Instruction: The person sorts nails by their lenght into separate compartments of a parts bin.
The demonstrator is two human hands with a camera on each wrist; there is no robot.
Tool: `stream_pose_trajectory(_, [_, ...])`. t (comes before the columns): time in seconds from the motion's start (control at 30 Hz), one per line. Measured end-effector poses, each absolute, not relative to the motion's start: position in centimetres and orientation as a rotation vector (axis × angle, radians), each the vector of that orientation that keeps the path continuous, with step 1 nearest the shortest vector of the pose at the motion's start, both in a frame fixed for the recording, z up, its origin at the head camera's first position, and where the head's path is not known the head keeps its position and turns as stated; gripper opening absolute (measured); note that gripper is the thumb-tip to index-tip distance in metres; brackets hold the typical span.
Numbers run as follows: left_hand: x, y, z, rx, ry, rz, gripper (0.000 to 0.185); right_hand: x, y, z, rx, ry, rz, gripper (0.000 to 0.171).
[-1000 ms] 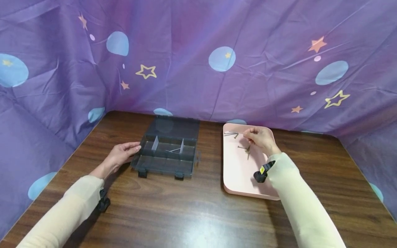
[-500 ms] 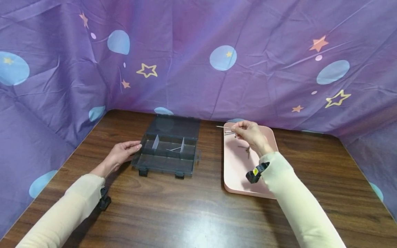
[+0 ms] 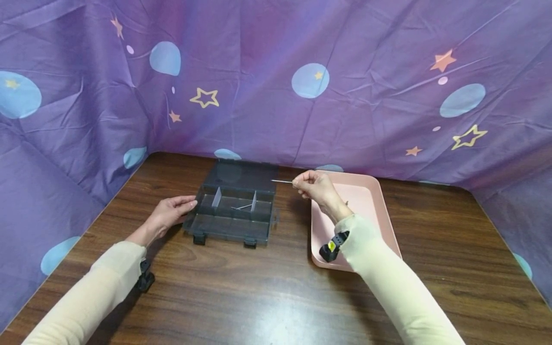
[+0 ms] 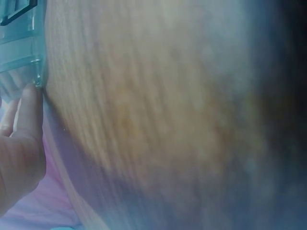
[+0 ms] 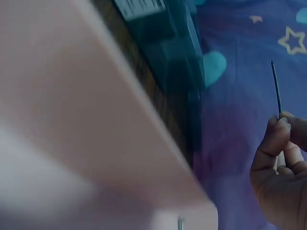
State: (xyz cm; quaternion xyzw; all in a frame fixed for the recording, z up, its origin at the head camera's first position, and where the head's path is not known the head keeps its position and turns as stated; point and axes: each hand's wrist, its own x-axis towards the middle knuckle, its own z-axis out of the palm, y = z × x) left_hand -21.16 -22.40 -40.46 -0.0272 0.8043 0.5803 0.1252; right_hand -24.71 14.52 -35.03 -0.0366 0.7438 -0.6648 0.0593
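Between thumb and fingertips, my right hand [image 3: 319,191] pinches a thin silver nail [image 3: 281,181], its tip pointing left towards the compartment box. The right wrist view shows the nail [image 5: 276,88] standing out of the pinch. A dark see-through compartment box [image 3: 230,227] lies on the table, its lid [image 3: 241,177] folded back. Two pale dividers split its rear row, and nails [image 3: 243,207] lie in the middle compartment. My left hand [image 3: 169,214] touches the box's left side with extended fingers. In the left wrist view the thumb [image 4: 29,108] meets the box's corner [image 4: 38,79].
Right of the box is a pink tray [image 3: 366,191], partly covered by my right hand and forearm. The end of a brownish fastener [image 3: 347,203] peeks out beside the wrist. A purple patterned cloth [image 3: 267,96] hangs behind the wooden table [image 3: 241,287].
My right hand has lifted the nail from the tray and carried it left, past the tray's edge towards the box. The left hand and box have stayed in place.
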Motion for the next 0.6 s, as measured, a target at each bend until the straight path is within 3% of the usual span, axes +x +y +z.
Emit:
stream_pose_trajectory(0.27, [-21.2,-22.4,-40.5,-0.082,2.346,1.699,0.054,-24.1,10.5,-35.6,-0.016,2.226,-2.038,0.018])
stream_pose_trajectory(0.47, [-21.2,-22.4,-40.5,-0.083,2.338,1.706,0.054,-23.8,8.2,-36.3,-0.032,2.257,-2.004,0.008])
stream_pose_trajectory(0.6, [-21.2,-22.4,-40.6,-0.085,2.332,1.708,0.055,-23.6,7.1,-36.9,-0.002,2.274,-1.988,0.012])
